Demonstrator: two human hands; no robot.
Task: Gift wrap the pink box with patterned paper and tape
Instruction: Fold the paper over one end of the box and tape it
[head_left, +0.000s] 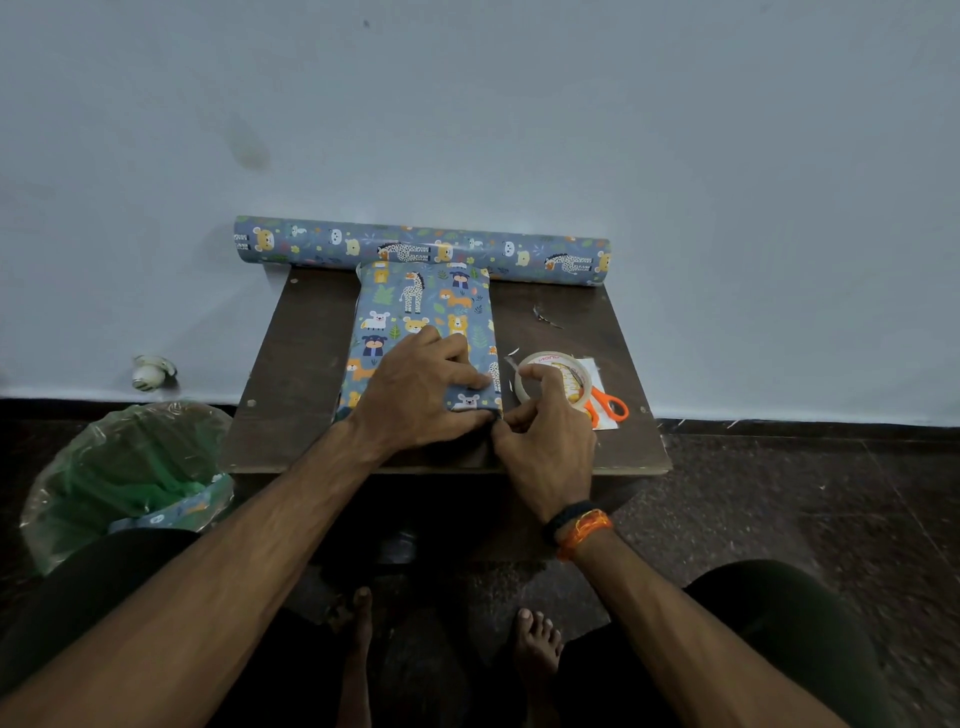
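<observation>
The box (415, 306) lies lengthwise on the small dark table (296, 364), covered in blue animal-patterned paper, so no pink shows. My left hand (421, 395) presses flat on its near end, fingers spread toward the right edge. My right hand (545, 441) works at the box's near right corner, thumb and fingers pinching the paper fold there, index finger raised. A roll of clear tape (550, 376) sits just right of the box.
A roll of the same patterned paper (421, 249) lies along the table's back edge against the wall. Orange-handled scissors (608, 405) lie under the tape roll. A bin with a green liner (124, 483) stands on the floor at left. My bare feet (535, 644) are below the table.
</observation>
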